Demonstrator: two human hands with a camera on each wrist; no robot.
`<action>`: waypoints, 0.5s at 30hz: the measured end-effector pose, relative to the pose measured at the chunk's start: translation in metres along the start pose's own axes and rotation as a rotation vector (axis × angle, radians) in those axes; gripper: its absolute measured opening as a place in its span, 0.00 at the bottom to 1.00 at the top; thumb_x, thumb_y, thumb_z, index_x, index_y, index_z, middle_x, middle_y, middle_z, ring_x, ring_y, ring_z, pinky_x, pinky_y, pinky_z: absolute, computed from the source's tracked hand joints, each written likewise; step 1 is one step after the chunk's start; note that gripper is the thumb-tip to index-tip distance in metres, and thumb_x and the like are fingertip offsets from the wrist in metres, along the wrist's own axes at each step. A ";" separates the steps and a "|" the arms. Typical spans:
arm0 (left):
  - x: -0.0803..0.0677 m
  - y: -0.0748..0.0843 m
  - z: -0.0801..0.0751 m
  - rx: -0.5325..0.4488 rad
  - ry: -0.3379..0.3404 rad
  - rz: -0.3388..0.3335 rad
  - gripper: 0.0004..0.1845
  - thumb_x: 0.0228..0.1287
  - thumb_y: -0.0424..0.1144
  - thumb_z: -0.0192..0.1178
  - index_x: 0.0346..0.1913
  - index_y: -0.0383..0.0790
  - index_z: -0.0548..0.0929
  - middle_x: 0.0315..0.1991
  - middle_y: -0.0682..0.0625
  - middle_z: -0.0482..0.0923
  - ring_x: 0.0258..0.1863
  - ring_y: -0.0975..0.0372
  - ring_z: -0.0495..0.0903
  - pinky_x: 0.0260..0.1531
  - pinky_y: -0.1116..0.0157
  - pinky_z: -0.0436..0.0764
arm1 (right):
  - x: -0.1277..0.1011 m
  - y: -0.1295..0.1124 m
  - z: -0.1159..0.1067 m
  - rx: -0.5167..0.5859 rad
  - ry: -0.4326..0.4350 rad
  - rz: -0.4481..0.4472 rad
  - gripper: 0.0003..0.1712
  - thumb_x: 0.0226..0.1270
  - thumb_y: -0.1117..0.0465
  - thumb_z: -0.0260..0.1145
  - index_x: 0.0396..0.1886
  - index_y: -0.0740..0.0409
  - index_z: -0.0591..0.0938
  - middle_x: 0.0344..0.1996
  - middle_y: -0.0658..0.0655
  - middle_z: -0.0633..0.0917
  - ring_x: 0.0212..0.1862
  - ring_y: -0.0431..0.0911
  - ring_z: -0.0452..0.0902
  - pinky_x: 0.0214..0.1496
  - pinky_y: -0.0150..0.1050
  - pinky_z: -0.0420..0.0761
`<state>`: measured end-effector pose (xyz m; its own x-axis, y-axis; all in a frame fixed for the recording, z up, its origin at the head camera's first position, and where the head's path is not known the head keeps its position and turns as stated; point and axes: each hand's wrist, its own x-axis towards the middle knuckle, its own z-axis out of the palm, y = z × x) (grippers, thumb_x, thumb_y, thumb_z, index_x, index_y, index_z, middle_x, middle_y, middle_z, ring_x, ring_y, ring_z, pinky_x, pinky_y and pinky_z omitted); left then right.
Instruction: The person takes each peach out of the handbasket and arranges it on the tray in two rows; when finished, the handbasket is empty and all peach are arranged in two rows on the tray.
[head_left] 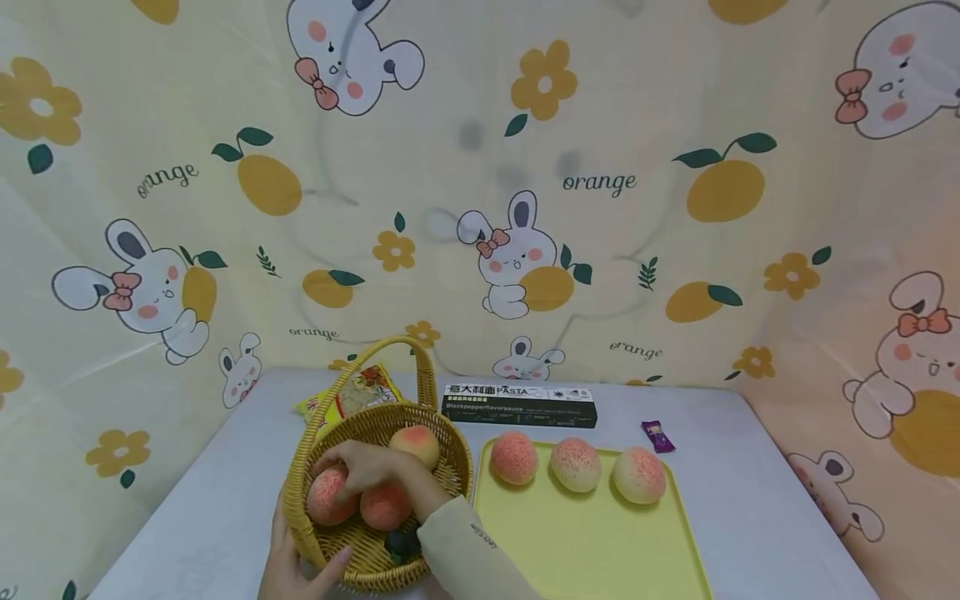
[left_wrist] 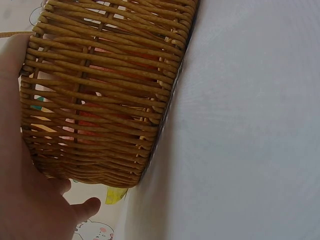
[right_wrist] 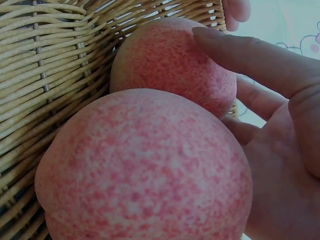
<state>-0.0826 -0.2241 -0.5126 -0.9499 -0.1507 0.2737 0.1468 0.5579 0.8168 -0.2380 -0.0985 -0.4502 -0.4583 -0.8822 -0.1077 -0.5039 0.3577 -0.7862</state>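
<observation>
A wicker basket with a tall handle stands at the front left. My left hand grips its near left side, thumb over the rim; in the left wrist view that hand lies along the woven wall. Inside the basket my right hand holds a pink peach at the left side. The right wrist view has the thumb on this peach and fingers behind it. Another peach lies close beside it. A paler peach and a small dark object also lie in the basket.
Right of the basket lies a yellow-green tray, with three peaches along its far edge. A black pasta box is behind the tray, a purple wrapped sweet to its right. A yellow packet sits behind the basket.
</observation>
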 end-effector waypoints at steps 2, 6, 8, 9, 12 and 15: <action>0.000 0.000 0.001 -0.005 0.003 0.008 0.52 0.58 0.41 0.72 0.78 0.30 0.50 0.79 0.36 0.32 0.73 0.35 0.46 0.56 0.30 0.63 | 0.000 0.000 0.000 -0.006 -0.007 -0.002 0.29 0.58 0.72 0.73 0.61 0.60 0.80 0.55 0.48 0.82 0.52 0.31 0.72 0.53 0.24 0.71; 0.001 0.000 0.002 -0.005 0.004 0.012 0.52 0.59 0.42 0.72 0.78 0.30 0.51 0.79 0.37 0.32 0.73 0.35 0.46 0.56 0.29 0.63 | 0.001 0.001 0.000 -0.027 -0.015 -0.006 0.28 0.58 0.72 0.72 0.60 0.59 0.80 0.54 0.48 0.82 0.51 0.30 0.72 0.52 0.24 0.71; 0.001 -0.001 0.001 -0.011 0.003 0.015 0.52 0.58 0.41 0.72 0.78 0.30 0.51 0.79 0.37 0.32 0.73 0.36 0.45 0.56 0.30 0.63 | 0.001 0.001 0.000 -0.042 -0.015 -0.005 0.29 0.58 0.72 0.72 0.61 0.58 0.80 0.55 0.47 0.82 0.51 0.30 0.72 0.52 0.24 0.71; 0.001 -0.001 0.001 -0.012 -0.001 0.013 0.52 0.58 0.42 0.72 0.77 0.29 0.52 0.79 0.37 0.31 0.73 0.35 0.44 0.56 0.29 0.62 | 0.000 0.001 0.000 -0.048 -0.014 0.000 0.29 0.58 0.71 0.72 0.61 0.58 0.80 0.55 0.47 0.82 0.51 0.30 0.72 0.51 0.24 0.72; 0.000 -0.001 -0.001 -0.017 -0.006 0.015 0.51 0.59 0.42 0.72 0.77 0.28 0.53 0.79 0.37 0.31 0.73 0.35 0.43 0.56 0.29 0.62 | 0.000 0.001 0.001 -0.071 -0.007 0.007 0.29 0.58 0.70 0.72 0.61 0.56 0.80 0.55 0.45 0.81 0.52 0.30 0.72 0.52 0.24 0.71; 0.000 0.000 -0.001 -0.030 -0.007 0.020 0.51 0.58 0.41 0.72 0.77 0.28 0.53 0.79 0.38 0.30 0.73 0.36 0.43 0.56 0.29 0.62 | 0.000 0.001 0.002 -0.084 -0.001 0.011 0.29 0.59 0.70 0.73 0.61 0.55 0.80 0.55 0.44 0.81 0.53 0.30 0.71 0.53 0.24 0.71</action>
<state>-0.0826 -0.2249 -0.5126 -0.9487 -0.1339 0.2864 0.1738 0.5359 0.8262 -0.2373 -0.0987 -0.4518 -0.4632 -0.8785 -0.1166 -0.5589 0.3917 -0.7309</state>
